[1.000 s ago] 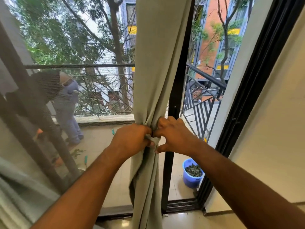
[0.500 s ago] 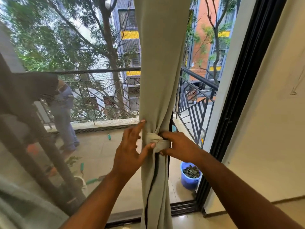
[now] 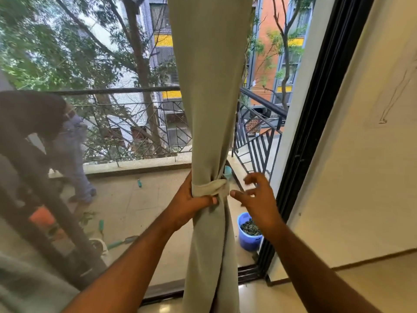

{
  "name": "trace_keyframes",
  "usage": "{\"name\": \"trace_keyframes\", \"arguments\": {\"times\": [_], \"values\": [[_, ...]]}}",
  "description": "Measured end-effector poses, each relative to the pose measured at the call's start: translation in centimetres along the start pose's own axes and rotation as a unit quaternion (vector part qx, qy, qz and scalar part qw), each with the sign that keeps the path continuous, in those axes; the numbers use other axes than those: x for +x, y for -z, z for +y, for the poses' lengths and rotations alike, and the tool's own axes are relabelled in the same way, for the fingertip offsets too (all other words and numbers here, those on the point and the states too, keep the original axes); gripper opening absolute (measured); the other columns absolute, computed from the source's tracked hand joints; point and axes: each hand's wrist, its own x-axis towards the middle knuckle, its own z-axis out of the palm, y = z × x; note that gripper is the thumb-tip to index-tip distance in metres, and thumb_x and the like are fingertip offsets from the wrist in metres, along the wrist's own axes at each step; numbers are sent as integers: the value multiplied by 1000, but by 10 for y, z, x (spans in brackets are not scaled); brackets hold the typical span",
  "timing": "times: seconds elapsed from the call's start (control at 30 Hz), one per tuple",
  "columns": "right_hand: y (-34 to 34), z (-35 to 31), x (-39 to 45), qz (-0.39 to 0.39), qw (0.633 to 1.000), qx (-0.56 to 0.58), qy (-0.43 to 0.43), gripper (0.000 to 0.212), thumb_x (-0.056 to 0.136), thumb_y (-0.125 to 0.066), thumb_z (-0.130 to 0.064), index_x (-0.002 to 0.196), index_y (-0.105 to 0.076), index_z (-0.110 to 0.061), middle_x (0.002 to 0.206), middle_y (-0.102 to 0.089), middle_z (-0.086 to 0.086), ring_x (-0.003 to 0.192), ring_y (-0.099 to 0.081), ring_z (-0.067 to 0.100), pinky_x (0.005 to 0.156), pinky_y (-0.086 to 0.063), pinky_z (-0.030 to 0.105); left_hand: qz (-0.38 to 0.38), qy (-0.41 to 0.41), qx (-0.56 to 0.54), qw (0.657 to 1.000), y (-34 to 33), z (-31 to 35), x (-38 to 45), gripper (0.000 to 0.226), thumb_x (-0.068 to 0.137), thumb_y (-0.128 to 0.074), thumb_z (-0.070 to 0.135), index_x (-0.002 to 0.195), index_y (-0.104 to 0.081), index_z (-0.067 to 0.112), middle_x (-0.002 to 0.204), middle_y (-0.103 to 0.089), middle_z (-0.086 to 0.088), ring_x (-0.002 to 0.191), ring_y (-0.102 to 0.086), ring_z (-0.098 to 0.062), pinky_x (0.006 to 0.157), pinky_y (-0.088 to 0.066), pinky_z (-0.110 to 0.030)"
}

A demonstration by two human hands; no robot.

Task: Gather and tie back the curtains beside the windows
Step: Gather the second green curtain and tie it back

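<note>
Beyond the glass door (image 3: 126,199) lies a balcony with a railing (image 3: 126,123), trees and a blue bucket (image 3: 249,236); another person bends over at far left.

Curtain (image 3: 209,109) hangs in front of the door frame, bunched into one narrow column. A tie (image 3: 211,187) of the same cloth wraps round it at mid-height, its end looped over on the right side (knot or simple tuck, we cannot tell).

Our left hand (image 3: 191,201) grips the bundle just under the tie, thumb pressed across the front, fingers curled round behind. Our right hand (image 3: 255,195) is off the cloth, just beside the tie, fingers spread and loosely bent, holding nothing.

Progress, as we judge it: gathering is done for this curtain, and the tie looks in place. What remains here is to let go with the left hand and see that the tie holds. At lower left a fold of similar fabric (image 3: 29,281) shows, possibly a second curtain not yet tied; too little is visible to be sure.
</note>
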Motion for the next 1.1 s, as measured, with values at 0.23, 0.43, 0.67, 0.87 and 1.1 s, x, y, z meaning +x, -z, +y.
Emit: {"name": "trace_keyframes", "arguments": {"times": [0.23, 0.43, 0.67, 0.87, 1.1], "values": [[-20, 20, -14, -102, 943, 185, -259, 22, 96, -55, -29, 105, -67, -12, 100, -69, 12, 91, -66, 26, 69, -54, 34, -3, -10, 20, 1000, -12, -10, 0, 81, 56, -79, 22, 129, -44, 31, 119, -62, 9, 107, -62, -4, 83, -53, -19], [-11, 35, -12, -97, 949, 205, -220, 28, 94, -56, -19, 67, -63, -22, 70, -63, 2, 67, -58, 16, 55, -47, 25, 47, -28, 18, 998, -19, -17, 3, 84, 52, -75, 25, 129, -42, 28, 120, -58, 9, 109, -60, -4, 86, -50, -19], [9, 61, 2, -119, 973, 82, -180, 25, 93, -60, -13, 71, -48, -10, 53, -45, 0, 45, -40, 9, 42, -30, 19, 84, -45, 51, 994, -26, -21, 4, 78, 61, -78, 23, 120, -35, 48, 121, -47, 26, 103, -51, 22, 81, -44, -2], [9, 98, 4, -130, 967, 71, -210, 30, 92, -60, -13, 69, -40, -10, 47, -32, 0, 38, -27, 7, 37, -23, 14, 51, -47, 75, 995, -33, -30, 9, 87, 67, -81, 13, 132, -33, 47, 124, -53, 29, 116, -54, 6, 91, -48, -15], [11, 111, 18, -101, 971, 23, -218, 37, 93, -61, -21, 66, -37, -16, 52, -31, -1, 47, -25, 13, 38, -22, 16, 36, -24, 114, 993, -42, -36, 18, 75, 72, -84, 23, 131, -40, 41, 118, -58, 24, 107, -57, 6, 86, -49, -15]]}}
